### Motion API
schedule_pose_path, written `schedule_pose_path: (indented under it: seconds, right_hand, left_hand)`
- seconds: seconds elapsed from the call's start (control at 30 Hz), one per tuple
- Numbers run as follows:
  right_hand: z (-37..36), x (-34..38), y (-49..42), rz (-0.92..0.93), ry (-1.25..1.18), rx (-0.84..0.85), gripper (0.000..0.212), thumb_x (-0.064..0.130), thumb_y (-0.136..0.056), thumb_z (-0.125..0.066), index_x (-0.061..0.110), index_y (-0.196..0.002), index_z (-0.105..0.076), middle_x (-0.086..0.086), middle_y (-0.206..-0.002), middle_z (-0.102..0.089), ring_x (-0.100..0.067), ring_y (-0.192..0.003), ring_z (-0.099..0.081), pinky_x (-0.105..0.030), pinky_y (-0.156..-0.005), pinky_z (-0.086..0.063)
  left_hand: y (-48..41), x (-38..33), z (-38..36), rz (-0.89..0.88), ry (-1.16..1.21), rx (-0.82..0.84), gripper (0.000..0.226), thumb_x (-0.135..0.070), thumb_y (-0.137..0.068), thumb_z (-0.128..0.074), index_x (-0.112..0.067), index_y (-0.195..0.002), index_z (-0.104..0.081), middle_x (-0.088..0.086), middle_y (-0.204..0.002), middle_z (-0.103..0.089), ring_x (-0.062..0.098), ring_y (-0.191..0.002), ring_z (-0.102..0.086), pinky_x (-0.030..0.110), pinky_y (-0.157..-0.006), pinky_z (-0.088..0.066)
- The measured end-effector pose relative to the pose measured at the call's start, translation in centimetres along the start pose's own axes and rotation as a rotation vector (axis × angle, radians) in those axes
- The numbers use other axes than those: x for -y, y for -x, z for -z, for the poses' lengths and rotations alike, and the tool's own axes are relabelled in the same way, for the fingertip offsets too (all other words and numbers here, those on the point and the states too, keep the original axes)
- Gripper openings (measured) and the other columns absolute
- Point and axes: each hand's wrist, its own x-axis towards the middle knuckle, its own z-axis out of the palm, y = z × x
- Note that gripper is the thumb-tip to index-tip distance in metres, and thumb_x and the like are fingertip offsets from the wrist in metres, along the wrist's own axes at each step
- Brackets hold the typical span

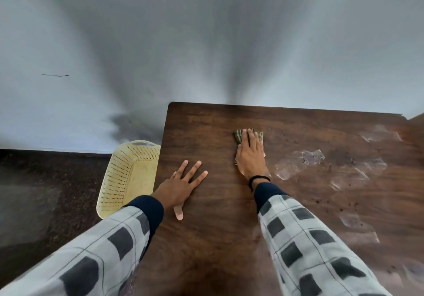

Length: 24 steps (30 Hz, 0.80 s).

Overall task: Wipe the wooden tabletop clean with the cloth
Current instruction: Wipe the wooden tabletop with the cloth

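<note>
On the far left the dark speckled floor (pixel 46 192) meets a pale grey wall (pixel 114 43), which carries a short dark mark (pixel 55 75) on its left part. A cream plastic basket (pixel 128 176) with rows of small holes stands on the floor, tilted, just beside the left edge of the brown wooden tabletop (pixel 218 238).

The left hand (pixel 181 186) lies flat near that left edge, palm down, fingers spread and straight; its grip is fully open and holds nothing. The thumb points back toward the person. A grey sleeve (pixel 96 249) with dark squares and a navy cuff covers the arm.

Farther right and farther from the person, the right hand (pixel 251 155) presses down on a green checked cloth (pixel 238 135). The cloth sits on the tabletop toward the far edge, roughly in the middle of its visible width, mostly hidden under the palm, with its folded end showing past the fingertips. The fingers lie flat and together on top of it; this grip is a flat press, not a closed fist, and whether the thumb tucks around the cloth cannot be told. A black band (pixel 259 178) circles the right wrist above a matching sleeve (pixel 316 245).

Right of that hand, shiny patches (pixel 298 163) and small dark specks (pixel 341 209) mark the wood out to the right side.
</note>
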Motion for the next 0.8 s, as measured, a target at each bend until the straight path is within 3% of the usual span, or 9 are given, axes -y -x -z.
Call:
schedule_pose_path:
  seconds: [0.07,0.17,0.23,0.43,0.6,0.7,0.8]
  right_hand:
    - [-0.8,1.6,3.5,0.038,0.01,-0.006,0.058,0.03,-0.105,-0.023,0.008,-0.159,-0.022,-0.012,-0.166,-0.019,-0.029,-0.155,-0.012,-0.045,-0.126,-0.01]
    - [-1.0,1.7,10.3,0.309,0.023,0.066,0.055,0.029,-0.108,-0.028,0.012,-0.159,-0.023,-0.006,-0.167,-0.02,-0.023,-0.155,-0.01,-0.041,-0.126,-0.012]
    - [-0.4,0.0,10.1,0.384,0.023,0.079,0.054,0.031,-0.108,-0.027,0.013,-0.159,-0.025,-0.004,-0.167,-0.021,-0.021,-0.155,-0.011,-0.041,-0.126,-0.014]
    - [-0.4,-0.6,4.8,-0.006,0.015,-0.005,0.055,0.026,-0.107,-0.03,0.011,-0.16,-0.022,-0.007,-0.168,-0.016,-0.025,-0.155,-0.009,-0.042,-0.126,-0.007]
    - [-1.2,2.0,15.4,0.22,-0.009,0.05,0.055,0.027,-0.108,-0.031,0.013,-0.16,-0.023,-0.003,-0.167,-0.017,-0.021,-0.156,-0.006,-0.042,-0.126,-0.012]
    - [-0.3,0.0,14.8,0.328,0.015,0.092,0.055,0.03,-0.107,-0.028,0.015,-0.16,-0.025,-0.003,-0.167,-0.021,-0.019,-0.155,-0.01,-0.043,-0.124,-0.017]
    - [0.3,-1.2,10.8,0.171,0.03,0.05,0.057,0.029,-0.105,-0.027,0.014,-0.16,-0.023,-0.004,-0.167,-0.018,-0.024,-0.155,-0.012,-0.046,-0.124,-0.017]
  left_hand:
    - [0.1,0.0,0.0,-0.003,0.008,0.002,0.155,-0.036,-0.06,-0.093,-0.034,-0.147,0.035,-0.003,-0.145,0.053,0.034,-0.139,0.038,0.056,-0.118,-0.017]
    - [-0.2,0.0,0.0,-0.003,0.021,0.019,0.156,-0.033,-0.059,-0.094,-0.035,-0.147,0.035,-0.005,-0.142,0.056,0.033,-0.139,0.04,0.056,-0.119,-0.014]
    - [-0.2,0.0,0.0,0.0,0.02,0.033,0.158,-0.033,-0.058,-0.095,-0.036,-0.146,0.036,-0.005,-0.142,0.056,0.034,-0.139,0.04,0.057,-0.118,-0.013]
    - [0.2,-0.4,0.6,0.011,0.009,0.064,0.157,-0.033,-0.06,-0.094,-0.034,-0.147,0.036,-0.004,-0.144,0.056,0.035,-0.139,0.041,0.059,-0.118,-0.013]
    - [0.2,-0.5,0.6,0.022,0.017,0.08,0.156,-0.03,-0.062,-0.094,-0.034,-0.147,0.036,-0.005,-0.143,0.056,0.034,-0.139,0.041,0.058,-0.118,-0.013]
    - [0.1,-0.6,0.6,0.026,0.01,0.092,0.155,-0.031,-0.062,-0.094,-0.034,-0.147,0.036,-0.006,-0.142,0.057,0.035,-0.139,0.041,0.059,-0.117,-0.013]
    - [0.4,-0.7,0.6,0.023,0.011,0.088,0.155,-0.031,-0.062,-0.094,-0.035,-0.147,0.036,-0.005,-0.142,0.057,0.035,-0.139,0.041,0.06,-0.117,-0.013]
